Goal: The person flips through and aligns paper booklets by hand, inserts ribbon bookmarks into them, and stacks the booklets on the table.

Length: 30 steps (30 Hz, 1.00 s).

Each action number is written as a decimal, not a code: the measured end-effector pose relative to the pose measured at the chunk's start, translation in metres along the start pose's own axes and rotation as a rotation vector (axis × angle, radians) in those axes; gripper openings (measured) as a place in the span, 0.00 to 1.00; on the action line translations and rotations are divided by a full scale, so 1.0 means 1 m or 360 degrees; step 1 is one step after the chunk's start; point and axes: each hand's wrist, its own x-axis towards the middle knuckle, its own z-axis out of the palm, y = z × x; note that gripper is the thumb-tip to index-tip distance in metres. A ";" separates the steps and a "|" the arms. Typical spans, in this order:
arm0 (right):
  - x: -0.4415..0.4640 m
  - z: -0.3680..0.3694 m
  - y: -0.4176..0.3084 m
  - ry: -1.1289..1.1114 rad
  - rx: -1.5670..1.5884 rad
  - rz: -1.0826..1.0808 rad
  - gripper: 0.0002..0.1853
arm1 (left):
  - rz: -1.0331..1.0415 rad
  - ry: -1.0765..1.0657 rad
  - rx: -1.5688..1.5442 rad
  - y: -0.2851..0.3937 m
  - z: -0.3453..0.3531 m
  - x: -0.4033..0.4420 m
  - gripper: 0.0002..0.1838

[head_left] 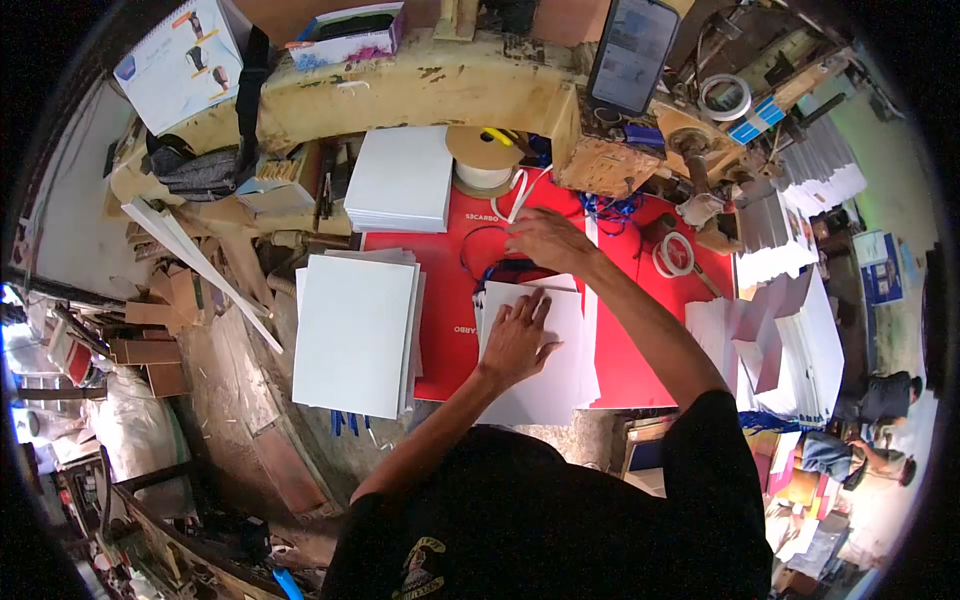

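Observation:
My left hand [518, 342] lies with fingers spread on a stack of white sheets or boards [560, 345], pressing on its upper part. Just beyond the stack's far edge, my right hand [548, 240] hovers with fingers bent together; what they pinch, if anything, is too small to make out. A loop of white ribbon [518, 196] hangs near those fingertips, beside a cardboard-sided spool [484, 152]. Dark blue cord [505, 270] lies at the stack's far edge, and a thin loop of it curves left of my right hand.
A red board [447, 345] covers the worktop. White stacks stand at left [352, 330] and far left [400, 180]. A phone [632, 55] leans on a wooden block [610, 155]. A tape roll [674, 255] and hammer [700, 270] lie right, near tall paper piles [800, 340].

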 end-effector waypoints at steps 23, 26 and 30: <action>-0.212 -0.008 -0.231 0.0530 0.2322 0.1904 0.12 | -0.0094 0.0592 -0.1328 -0.027 -0.010 0.038 0.24; -0.197 -0.001 -0.287 0.0286 0.2555 0.2163 0.14 | -0.0293 0.0557 -0.0957 -0.019 -0.010 0.044 0.26; -0.178 0.000 -0.296 -0.0038 0.2143 0.2541 0.16 | 0.0041 0.0600 -0.0545 -0.016 0.009 0.049 0.27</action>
